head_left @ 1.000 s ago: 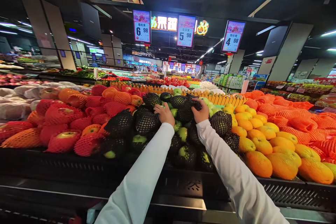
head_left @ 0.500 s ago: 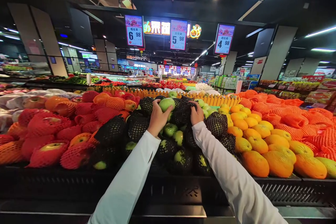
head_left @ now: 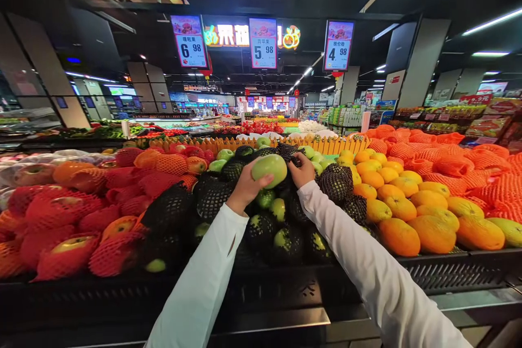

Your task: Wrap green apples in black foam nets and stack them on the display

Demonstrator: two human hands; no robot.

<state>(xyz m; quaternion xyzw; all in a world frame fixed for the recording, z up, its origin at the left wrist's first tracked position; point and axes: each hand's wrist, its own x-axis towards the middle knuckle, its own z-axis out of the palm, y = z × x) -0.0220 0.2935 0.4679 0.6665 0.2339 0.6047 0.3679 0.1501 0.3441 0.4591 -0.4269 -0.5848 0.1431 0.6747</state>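
Observation:
My left hand [head_left: 246, 187] is wrapped round a bare green apple [head_left: 269, 170] and lifts it above the pile. Just to its right, my right hand [head_left: 302, 171] is closed, its fingertips pinched on a black foam net [head_left: 287, 151]; part of that net is hidden behind the apple and fingers. Beneath both hands lie several green apples in black nets [head_left: 261, 228]. More bare green apples [head_left: 225, 154] sit at the back of this heap.
Apples in red nets [head_left: 69, 206] are piled on the left. On the right are oranges [head_left: 399, 206], then fruit in orange nets [head_left: 452, 163]. A low yellow picket fence [head_left: 326, 144] runs behind, with price screens [head_left: 263, 43] overhead. The black display edge [head_left: 261, 293] lies in front.
The green apple has come closer and slightly right in my left hand, showing larger. My right hand has turned a little. The view has shifted slightly to the right.

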